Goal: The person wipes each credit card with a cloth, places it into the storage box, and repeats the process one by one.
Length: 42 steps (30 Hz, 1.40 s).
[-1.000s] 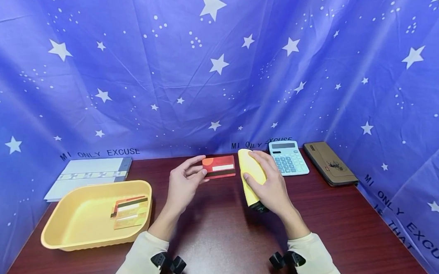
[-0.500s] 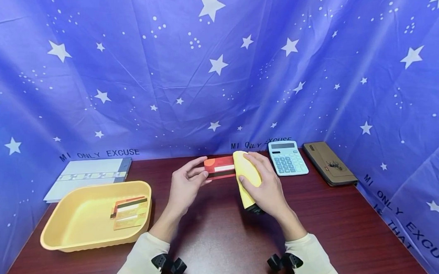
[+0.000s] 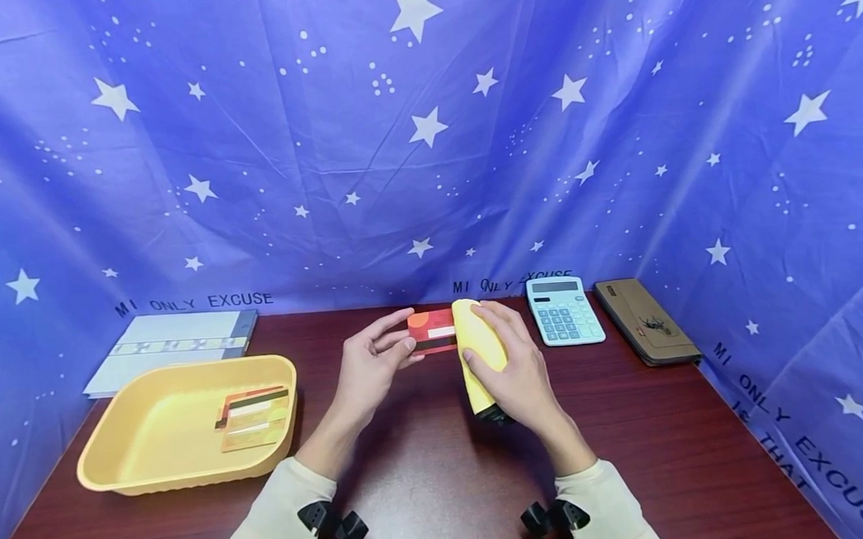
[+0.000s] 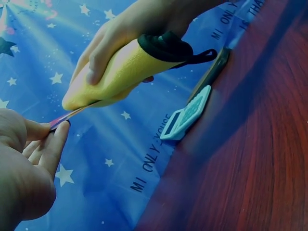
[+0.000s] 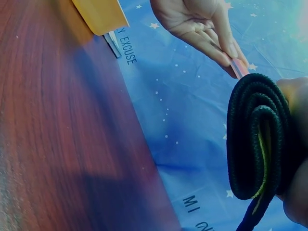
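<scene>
Between thumb and fingers, my left hand (image 3: 367, 370) pinches the left end of a red bank card (image 3: 427, 327) with a dark stripe and a white strip. My right hand (image 3: 517, 367) grips a folded yellow cloth (image 3: 480, 348) with black edging. The cloth covers the right part of the card. In the left wrist view the card (image 4: 62, 120) appears edge-on, running up to the cloth (image 4: 115, 77). Several rolled layers and a loop show at the black cloth end (image 5: 255, 134) in the right wrist view. Both hands are raised above the table.
A yellow basket (image 3: 98, 474) at the left holds several cards (image 3: 256, 417). Behind it lies a white-and-grey notebook (image 3: 179, 336). A light blue calculator (image 3: 565, 311) and a brown wallet (image 3: 647, 323) lie at the back right, before a starry blue curtain.
My right hand has moved left with the cloth, from beside the card to over its right part. My left hand has shifted slightly right, still holding the card.
</scene>
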### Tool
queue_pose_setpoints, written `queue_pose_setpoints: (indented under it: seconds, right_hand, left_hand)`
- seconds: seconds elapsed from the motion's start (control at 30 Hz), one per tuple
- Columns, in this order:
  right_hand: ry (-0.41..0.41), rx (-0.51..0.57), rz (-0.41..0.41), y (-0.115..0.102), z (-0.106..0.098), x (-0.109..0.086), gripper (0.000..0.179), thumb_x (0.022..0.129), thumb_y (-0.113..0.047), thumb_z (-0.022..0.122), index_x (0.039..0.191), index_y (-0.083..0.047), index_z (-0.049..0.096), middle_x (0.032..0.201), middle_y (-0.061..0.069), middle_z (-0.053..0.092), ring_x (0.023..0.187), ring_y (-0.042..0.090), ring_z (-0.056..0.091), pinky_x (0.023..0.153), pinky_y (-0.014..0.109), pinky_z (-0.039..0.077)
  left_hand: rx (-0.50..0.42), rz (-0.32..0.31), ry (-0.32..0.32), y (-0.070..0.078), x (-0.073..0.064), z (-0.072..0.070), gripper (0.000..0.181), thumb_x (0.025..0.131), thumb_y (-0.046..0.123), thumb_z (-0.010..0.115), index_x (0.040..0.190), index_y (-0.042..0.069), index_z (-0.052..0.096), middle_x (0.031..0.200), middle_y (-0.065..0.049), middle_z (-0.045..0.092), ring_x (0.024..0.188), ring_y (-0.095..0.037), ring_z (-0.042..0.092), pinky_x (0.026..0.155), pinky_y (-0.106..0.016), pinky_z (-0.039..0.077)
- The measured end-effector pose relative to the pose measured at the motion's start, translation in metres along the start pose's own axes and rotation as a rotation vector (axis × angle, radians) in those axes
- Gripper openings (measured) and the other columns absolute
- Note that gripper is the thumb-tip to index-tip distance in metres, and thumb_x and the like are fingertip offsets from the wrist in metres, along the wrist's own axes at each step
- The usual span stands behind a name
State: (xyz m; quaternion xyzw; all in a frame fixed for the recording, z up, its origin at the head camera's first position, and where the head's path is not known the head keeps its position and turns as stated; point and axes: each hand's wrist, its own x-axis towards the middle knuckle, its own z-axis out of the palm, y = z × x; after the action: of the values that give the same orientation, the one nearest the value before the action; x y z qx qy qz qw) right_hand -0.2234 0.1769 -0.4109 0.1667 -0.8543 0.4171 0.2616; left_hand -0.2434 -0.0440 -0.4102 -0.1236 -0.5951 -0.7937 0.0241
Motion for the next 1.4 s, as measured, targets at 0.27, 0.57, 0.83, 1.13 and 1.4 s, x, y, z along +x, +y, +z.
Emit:
queue_pose_setpoints:
  seconds: [0.27,0.57,0.83,1.13,1.4]
  right_hand:
    - [-0.009,0.006,-0.048,-0.006,0.01,-0.003,0.066,0.083,-0.016,0.082,0.144,-0.025,0.06,0.148,-0.003,0.055,0.125,0.02,0.061,0.09,0.04,0.055]
    - [-0.037,0.018,-0.1,-0.017,0.02,-0.009,0.066,0.083,-0.016,0.082,0.145,-0.026,0.06,0.149,-0.001,0.055,0.123,0.021,0.063,0.088,0.041,0.058]
    - [-0.049,0.016,-0.133,-0.022,0.025,-0.012,0.066,0.083,-0.016,0.082,0.145,-0.025,0.06,0.15,0.0,0.055,0.125,0.023,0.064,0.087,0.042,0.06]
    - [-0.019,-0.008,-0.106,-0.016,0.019,-0.007,0.065,0.083,-0.017,0.082,0.144,-0.025,0.06,0.149,-0.001,0.056,0.121,0.022,0.064,0.086,0.042,0.059]
    - [0.016,0.005,-0.031,-0.008,0.006,-0.002,0.065,0.084,-0.017,0.082,0.144,-0.027,0.06,0.15,-0.004,0.055,0.127,0.019,0.059,0.088,0.037,0.055]
  left_hand:
    - [-0.024,-0.005,-0.024,-0.002,-0.002,0.003,0.046,0.093,-0.012,0.065,0.139,-0.005,0.06,0.118,-0.039,0.068,0.093,-0.016,0.077,0.087,-0.042,0.066]
    - [-0.031,-0.014,-0.033,-0.004,-0.003,0.006,0.045,0.094,-0.013,0.063,0.137,0.0,0.063,0.12,-0.036,0.069,0.098,-0.017,0.076,0.09,-0.045,0.065]
    - [0.004,-0.015,-0.025,-0.005,-0.004,0.006,0.044,0.094,-0.012,0.064,0.136,0.0,0.064,0.12,-0.034,0.07,0.097,-0.012,0.076,0.087,-0.036,0.066]
    - [-0.004,0.003,-0.047,-0.002,-0.004,0.006,0.044,0.092,-0.014,0.063,0.135,-0.005,0.063,0.118,-0.036,0.069,0.093,-0.014,0.076,0.087,-0.044,0.066]
    - [0.037,0.025,-0.068,0.007,-0.006,0.004,0.044,0.091,-0.013,0.064,0.135,-0.006,0.063,0.114,-0.039,0.069,0.09,-0.015,0.077,0.084,-0.046,0.066]
